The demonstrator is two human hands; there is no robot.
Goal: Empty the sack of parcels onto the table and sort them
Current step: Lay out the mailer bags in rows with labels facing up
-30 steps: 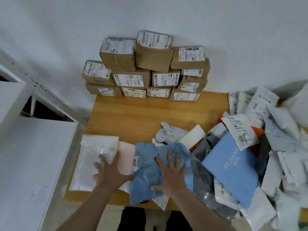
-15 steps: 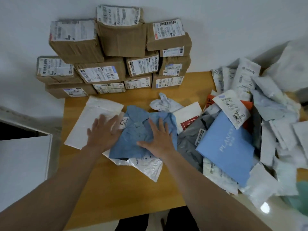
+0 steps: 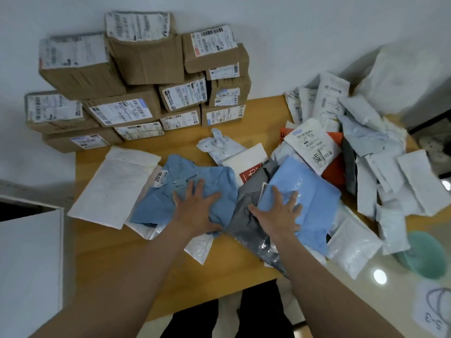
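Boxes (image 3: 146, 62) brown, white labels, black barcodes. Table (image 3: 146, 264) honey-tan woodgrain. Padded mailer (image 3: 114, 186) plain white. Crumpled bag (image 3: 156, 206) under my left hand (image 3: 197, 213) dusty blue; flat parcel (image 3: 317, 193) under my right hand (image 3: 278, 213) paler sky blue. Grey bag (image 3: 241, 223) between. Orange parcel (image 3: 334, 168); mailers (image 3: 412, 176) white.

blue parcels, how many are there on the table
2: a crumpled darker blue parcel under the left hand, mid-table; a flat lighter blue parcel under the right hand, beside it. The pile at right may hide more.
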